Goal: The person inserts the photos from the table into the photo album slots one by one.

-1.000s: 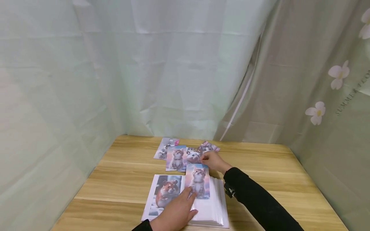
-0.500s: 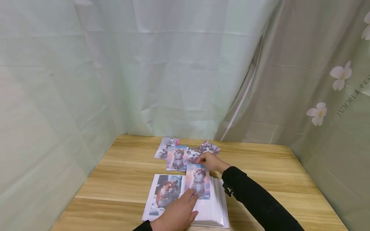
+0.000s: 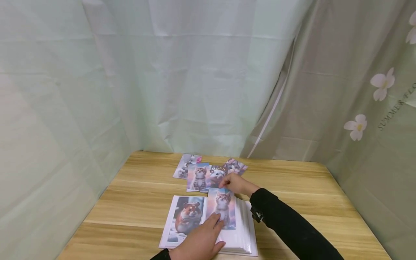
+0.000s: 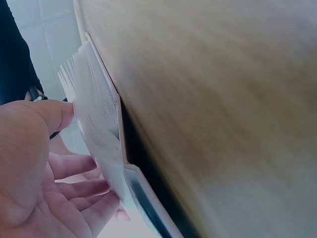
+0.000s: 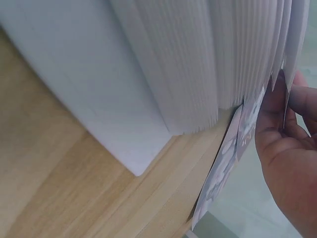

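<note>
A photo album (image 3: 229,240) lies spread on the table, a hamster photo (image 3: 187,218) in its left page. Over the right page is a kitten photo (image 3: 224,206), its top part sticking out past the page's far edge. My right hand (image 3: 238,184) pinches that photo's top edge between thumb and fingers; the right wrist view shows the hand (image 5: 287,129) on the thin photo beside the pages. My left hand (image 3: 199,238) lies across the album's near middle, fingertips on the kitten photo's lower part. In the left wrist view its thumb (image 4: 62,115) touches the page edges.
Behind the album lie several loose photos: another kitten photo (image 3: 198,177), a crowned animal photo (image 3: 217,175), a grey photo with a pink spot (image 3: 185,167) and a tilted photo (image 3: 236,167). Curtains (image 3: 201,90) hang around the wooden table (image 3: 136,202).
The kitten photo has slid a little towards the near side, down over the right page, with my right hand following it. My left hand stays nearly in place.
</note>
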The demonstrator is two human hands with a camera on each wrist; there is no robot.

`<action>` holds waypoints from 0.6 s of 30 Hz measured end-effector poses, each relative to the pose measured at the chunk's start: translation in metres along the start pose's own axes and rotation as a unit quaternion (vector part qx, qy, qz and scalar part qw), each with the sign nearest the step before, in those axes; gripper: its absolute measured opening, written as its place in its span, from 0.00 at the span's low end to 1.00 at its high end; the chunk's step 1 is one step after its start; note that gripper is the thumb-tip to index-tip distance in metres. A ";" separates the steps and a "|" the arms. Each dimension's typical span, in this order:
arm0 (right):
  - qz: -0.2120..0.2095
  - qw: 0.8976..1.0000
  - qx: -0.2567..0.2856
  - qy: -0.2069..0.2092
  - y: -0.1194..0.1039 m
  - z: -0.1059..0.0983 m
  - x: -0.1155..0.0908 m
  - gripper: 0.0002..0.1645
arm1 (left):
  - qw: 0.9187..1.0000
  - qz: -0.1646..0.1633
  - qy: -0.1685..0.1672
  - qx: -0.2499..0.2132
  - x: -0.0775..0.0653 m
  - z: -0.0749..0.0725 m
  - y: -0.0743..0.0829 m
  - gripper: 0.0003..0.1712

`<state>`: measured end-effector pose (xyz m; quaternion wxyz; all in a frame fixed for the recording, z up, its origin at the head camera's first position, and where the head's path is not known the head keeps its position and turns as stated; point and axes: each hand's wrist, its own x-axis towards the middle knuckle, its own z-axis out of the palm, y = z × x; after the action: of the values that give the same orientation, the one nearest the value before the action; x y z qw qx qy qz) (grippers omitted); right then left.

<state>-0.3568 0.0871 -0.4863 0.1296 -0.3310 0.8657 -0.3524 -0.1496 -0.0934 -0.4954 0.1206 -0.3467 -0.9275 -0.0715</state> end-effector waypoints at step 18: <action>-0.019 0.999 0.006 -0.026 -0.005 0.006 -0.011 0.10 | 1.000 0.004 0.001 0.009 0.000 0.003 -0.001 0.33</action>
<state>-0.3436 0.0892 -0.4872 0.1470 -0.3555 0.8536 -0.3512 -0.1507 -0.0934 -0.4984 0.1249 -0.3496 -0.9264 -0.0635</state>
